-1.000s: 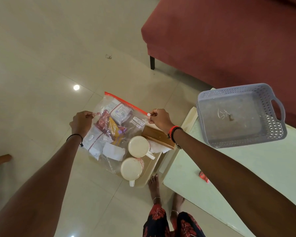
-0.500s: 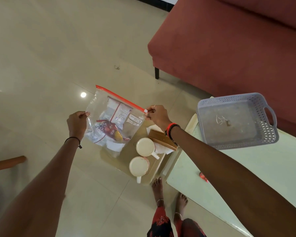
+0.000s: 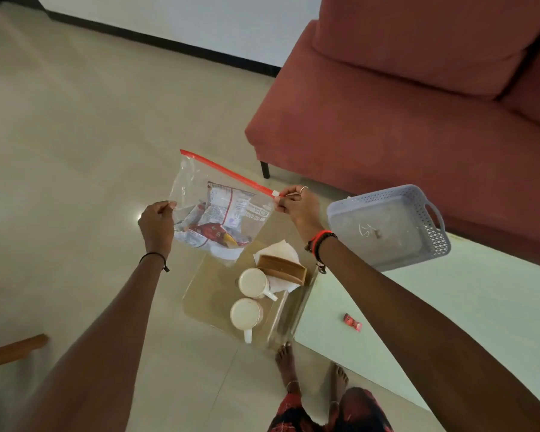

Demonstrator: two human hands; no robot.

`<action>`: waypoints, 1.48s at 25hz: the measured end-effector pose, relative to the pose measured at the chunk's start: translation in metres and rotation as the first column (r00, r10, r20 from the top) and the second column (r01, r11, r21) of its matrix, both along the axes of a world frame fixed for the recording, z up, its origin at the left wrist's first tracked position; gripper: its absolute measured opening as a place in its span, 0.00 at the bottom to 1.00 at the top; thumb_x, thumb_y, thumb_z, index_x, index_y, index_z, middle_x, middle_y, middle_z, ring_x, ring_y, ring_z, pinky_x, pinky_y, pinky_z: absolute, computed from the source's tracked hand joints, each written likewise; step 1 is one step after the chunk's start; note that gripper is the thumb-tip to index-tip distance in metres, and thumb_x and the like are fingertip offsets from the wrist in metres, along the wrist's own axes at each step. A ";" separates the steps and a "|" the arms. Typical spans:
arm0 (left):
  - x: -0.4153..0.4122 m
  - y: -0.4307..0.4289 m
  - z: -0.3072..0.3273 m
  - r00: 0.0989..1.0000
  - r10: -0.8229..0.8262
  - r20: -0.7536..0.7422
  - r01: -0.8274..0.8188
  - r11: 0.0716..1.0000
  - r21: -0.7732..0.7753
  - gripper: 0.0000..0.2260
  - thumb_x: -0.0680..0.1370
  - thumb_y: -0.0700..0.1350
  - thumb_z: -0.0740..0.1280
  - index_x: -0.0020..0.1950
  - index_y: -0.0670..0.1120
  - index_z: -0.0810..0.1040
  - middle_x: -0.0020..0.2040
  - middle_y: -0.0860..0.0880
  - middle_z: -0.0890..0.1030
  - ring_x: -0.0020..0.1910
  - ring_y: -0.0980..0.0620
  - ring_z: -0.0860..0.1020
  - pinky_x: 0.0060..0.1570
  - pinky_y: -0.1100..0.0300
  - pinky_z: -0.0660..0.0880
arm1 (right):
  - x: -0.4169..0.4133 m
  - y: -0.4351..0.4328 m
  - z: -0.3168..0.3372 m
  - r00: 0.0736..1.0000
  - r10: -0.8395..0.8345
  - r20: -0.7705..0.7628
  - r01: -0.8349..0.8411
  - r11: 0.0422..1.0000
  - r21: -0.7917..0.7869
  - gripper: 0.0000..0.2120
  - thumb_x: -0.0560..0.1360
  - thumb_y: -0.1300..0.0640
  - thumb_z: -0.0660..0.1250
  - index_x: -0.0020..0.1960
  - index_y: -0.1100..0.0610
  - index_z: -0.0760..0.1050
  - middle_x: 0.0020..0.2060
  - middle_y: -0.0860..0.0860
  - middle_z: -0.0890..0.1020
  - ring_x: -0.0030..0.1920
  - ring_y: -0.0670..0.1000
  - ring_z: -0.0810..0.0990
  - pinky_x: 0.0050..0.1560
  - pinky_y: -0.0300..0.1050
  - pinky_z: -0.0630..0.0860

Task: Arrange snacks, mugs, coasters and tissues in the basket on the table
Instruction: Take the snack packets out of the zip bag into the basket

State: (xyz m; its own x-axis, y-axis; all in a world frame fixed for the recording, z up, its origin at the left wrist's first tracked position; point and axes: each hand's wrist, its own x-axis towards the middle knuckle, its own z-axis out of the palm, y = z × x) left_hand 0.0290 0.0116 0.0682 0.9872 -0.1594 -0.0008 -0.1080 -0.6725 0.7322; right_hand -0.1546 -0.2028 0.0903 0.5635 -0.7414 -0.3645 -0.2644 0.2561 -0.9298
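— Where is the snack bag [image 3: 219, 213] relative to the hands?
— It hangs in the air between them, above the tray's [image 3: 206, 294] far left corner. The left hand [image 3: 156, 224] pinches the bag's left edge, thumb and fingers closed on the plastic. The right hand [image 3: 296, 204] pinches the white slider [image 3: 275, 193] at the right end of the red zip strip [image 3: 225, 169]. The packets have slumped to the bottom of the bag, below both grips.
— How many packets?
— Several, crumpled together; I cannot count them through the plastic. There is one bag.
— And in the tray?
— Two mugs [image 3: 252, 282], one just behind the other along the right side, the nearer at the near edge with its handle pointing towards the person. One wooden coaster holder [image 3: 282, 271] sits at the far right corner on white tissues [image 3: 278, 251].
— The basket [image 3: 387, 226]?
— One, grey, at the table's [image 3: 449, 307] far left corner, well apart from the bag. A small red wrapper [image 3: 352, 322] lies near the table's left edge.
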 end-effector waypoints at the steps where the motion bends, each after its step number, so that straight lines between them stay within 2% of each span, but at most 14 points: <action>1: -0.009 -0.011 0.005 1.000 -0.020 -0.008 0.020 1.000 -0.005 0.12 0.77 0.43 0.65 0.54 0.38 0.82 0.54 0.37 0.83 0.55 0.41 0.79 0.52 0.61 0.69 | -0.011 -0.006 0.007 1.000 -0.026 0.005 0.026 1.000 -0.012 0.05 0.72 0.68 0.69 0.42 0.60 0.75 0.42 0.60 0.81 0.37 0.51 0.81 0.45 0.43 0.81; 4: -0.045 -0.043 0.015 0.994 -0.097 -0.041 0.097 0.995 -0.006 0.12 0.77 0.44 0.65 0.54 0.38 0.82 0.54 0.38 0.83 0.56 0.41 0.79 0.54 0.61 0.69 | -0.050 -0.026 0.023 0.993 -0.119 0.017 0.119 0.992 -0.040 0.04 0.73 0.68 0.69 0.47 0.66 0.78 0.40 0.58 0.81 0.35 0.49 0.79 0.42 0.38 0.81; 10: -0.136 -0.089 0.011 0.975 -0.187 -0.121 0.181 0.982 -0.058 0.12 0.77 0.44 0.66 0.54 0.39 0.82 0.53 0.39 0.84 0.54 0.42 0.80 0.54 0.57 0.72 | -0.142 -0.060 0.040 0.979 -0.206 0.006 0.205 0.971 -0.120 0.06 0.74 0.66 0.66 0.41 0.58 0.79 0.36 0.53 0.82 0.35 0.47 0.80 0.41 0.35 0.80; 12: -0.175 -0.103 0.005 0.961 -0.239 -0.141 0.235 0.971 -0.050 0.11 0.77 0.44 0.66 0.54 0.38 0.82 0.52 0.39 0.84 0.52 0.43 0.80 0.53 0.58 0.72 | -0.178 -0.073 0.042 0.983 -0.182 -0.016 0.177 0.970 -0.164 0.07 0.75 0.65 0.65 0.42 0.57 0.78 0.37 0.52 0.82 0.37 0.48 0.80 0.46 0.36 0.79; 15: -0.224 -0.120 -0.008 0.902 -0.338 -0.268 0.347 0.938 -0.014 0.10 0.76 0.40 0.66 0.55 0.39 0.82 0.54 0.39 0.83 0.53 0.44 0.80 0.54 0.57 0.72 | -0.221 -0.089 0.044 0.993 -0.107 -0.056 0.090 0.964 -0.251 0.06 0.76 0.64 0.62 0.45 0.56 0.77 0.34 0.48 0.79 0.37 0.46 0.77 0.40 0.26 0.73; 17: -0.252 -0.131 -0.011 0.852 -0.372 -0.369 0.416 0.908 0.044 0.12 0.76 0.39 0.66 0.58 0.38 0.79 0.56 0.39 0.82 0.58 0.42 0.78 0.57 0.55 0.72 | -0.242 -0.096 0.043 0.994 -0.075 -0.080 0.051 0.961 -0.270 0.05 0.77 0.63 0.62 0.48 0.58 0.77 0.37 0.50 0.79 0.39 0.47 0.76 0.43 0.30 0.73; 19: -0.278 -0.148 -0.005 0.857 -0.411 -0.313 0.450 0.891 0.062 0.13 0.77 0.37 0.64 0.60 0.36 0.77 0.58 0.37 0.80 0.59 0.40 0.77 0.59 0.54 0.70 | -0.261 -0.102 0.040 0.992 -0.037 -0.121 0.000 0.957 -0.291 0.06 0.78 0.63 0.61 0.51 0.62 0.77 0.41 0.51 0.79 0.42 0.48 0.75 0.43 0.32 0.72; 21: -0.305 -0.168 0.009 0.827 -0.539 -0.159 0.551 0.834 0.041 0.13 0.77 0.37 0.62 0.60 0.38 0.77 0.58 0.38 0.80 0.59 0.41 0.77 0.61 0.53 0.70 | -0.281 -0.105 0.036 0.988 -0.004 -0.156 -0.045 0.950 -0.308 0.07 0.78 0.65 0.61 0.52 0.64 0.76 0.42 0.52 0.79 0.43 0.49 0.75 0.42 0.30 0.70; 23: -0.331 -0.193 0.025 0.733 -0.679 -0.045 0.681 0.732 0.037 0.12 0.78 0.39 0.62 0.60 0.42 0.79 0.58 0.43 0.80 0.58 0.46 0.78 0.61 0.57 0.70 | -0.302 -0.109 0.032 0.981 0.010 -0.193 -0.078 0.935 -0.347 0.07 0.77 0.67 0.61 0.52 0.67 0.76 0.43 0.56 0.79 0.43 0.50 0.75 0.39 0.25 0.69; 25: -0.356 -0.216 0.038 0.616 -0.788 -0.014 0.788 0.616 0.001 0.11 0.77 0.42 0.65 0.59 0.45 0.80 0.58 0.47 0.81 0.58 0.50 0.78 0.60 0.58 0.72 | -0.320 -0.114 0.030 0.981 0.013 -0.192 -0.085 0.924 -0.372 0.07 0.77 0.70 0.59 0.50 0.69 0.75 0.43 0.60 0.80 0.43 0.50 0.74 0.38 0.22 0.68; 28: -0.389 -0.247 0.047 0.471 -0.881 0.056 0.878 0.474 0.068 0.11 0.77 0.47 0.67 0.57 0.45 0.81 0.55 0.47 0.83 0.55 0.50 0.80 0.62 0.51 0.72 | -0.338 -0.125 0.032 0.973 0.024 -0.229 -0.124 0.892 -0.435 0.08 0.76 0.70 0.58 0.48 0.68 0.76 0.44 0.61 0.82 0.43 0.49 0.75 0.39 0.24 0.68; 31: -0.407 -0.265 0.050 0.482 -0.874 0.060 0.860 0.485 0.159 0.12 0.79 0.51 0.63 0.55 0.47 0.82 0.53 0.48 0.84 0.55 0.49 0.80 0.66 0.48 0.64 | -0.347 -0.134 0.033 0.957 0.045 -0.288 -0.185 0.857 -0.480 0.09 0.77 0.69 0.58 0.49 0.65 0.77 0.46 0.59 0.83 0.44 0.50 0.77 0.44 0.32 0.69; 35: -0.410 -0.270 0.049 0.498 -0.866 0.054 0.845 0.498 0.197 0.13 0.79 0.53 0.61 0.54 0.49 0.81 0.54 0.51 0.84 0.55 0.52 0.79 0.70 0.45 0.57 | -0.349 -0.141 0.031 0.940 0.039 -0.339 -0.242 0.777 -0.581 0.09 0.76 0.70 0.60 0.50 0.66 0.78 0.48 0.60 0.82 0.48 0.56 0.79 0.47 0.38 0.72; 37: -0.410 -0.271 0.050 0.519 -0.854 0.050 0.831 0.517 0.207 0.12 0.78 0.55 0.62 0.52 0.50 0.81 0.52 0.53 0.84 0.54 0.54 0.79 0.71 0.43 0.55 | -0.347 -0.139 0.029 0.940 0.027 -0.341 -0.222 0.808 -0.546 0.09 0.76 0.70 0.58 0.51 0.67 0.77 0.51 0.62 0.79 0.48 0.56 0.78 0.51 0.47 0.77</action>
